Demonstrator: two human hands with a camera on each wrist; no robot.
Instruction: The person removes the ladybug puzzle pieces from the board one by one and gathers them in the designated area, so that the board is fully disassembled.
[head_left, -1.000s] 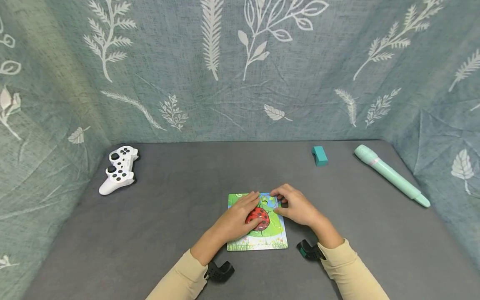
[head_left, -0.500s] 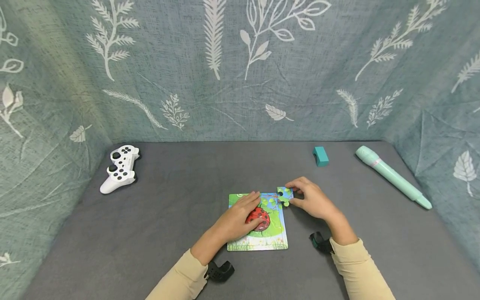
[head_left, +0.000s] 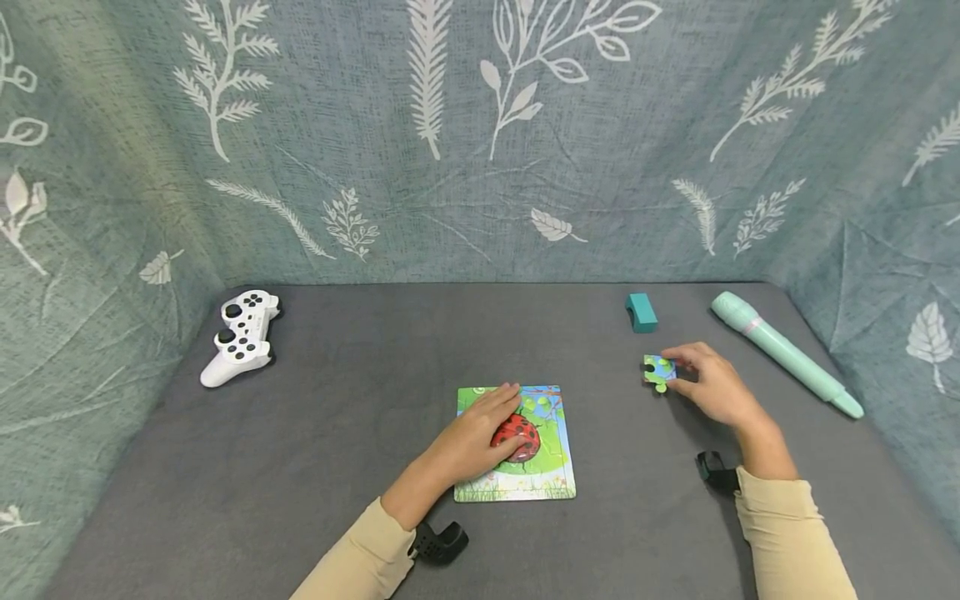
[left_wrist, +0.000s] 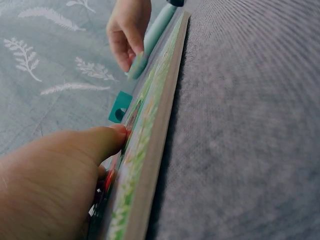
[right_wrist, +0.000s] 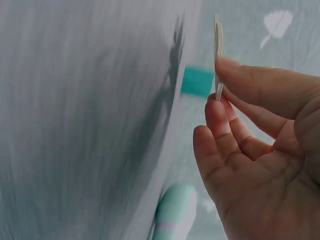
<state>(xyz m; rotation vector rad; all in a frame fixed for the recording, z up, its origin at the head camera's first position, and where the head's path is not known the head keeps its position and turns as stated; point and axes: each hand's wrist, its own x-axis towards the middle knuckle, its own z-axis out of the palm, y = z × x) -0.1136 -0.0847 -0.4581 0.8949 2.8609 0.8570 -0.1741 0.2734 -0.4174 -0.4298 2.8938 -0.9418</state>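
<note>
A square ladybug jigsaw puzzle (head_left: 553, 467) lies flat on the grey table in the head view. My left hand (head_left: 474, 435) rests on its left part, fingers extended, thumb over the red ladybug (head_left: 525, 429). Part of the picture is hidden beneath that hand. To the right of the puzzle, my right hand (head_left: 711, 385) pinches a blue-and-green jigsaw piece (head_left: 660, 375) between thumb and fingers. Seen edge-on in the right wrist view, the thin piece (right_wrist: 219, 42) is above the table. The left wrist view shows the puzzle's side edge (left_wrist: 159, 150) close up.
A teal block (head_left: 642, 313) sits just beyond the right hand. Further right lies a mint-green microphone-shaped object (head_left: 787, 354). At the far left is a white game controller (head_left: 240, 340). Patterned cloth (head_left: 450, 208) hangs behind the table and along both sides.
My right hand has lifted the jigsaw piece from the puzzle's upper right corner and carried it rightward, towards the teal block. My left hand has stayed on the puzzle.
</note>
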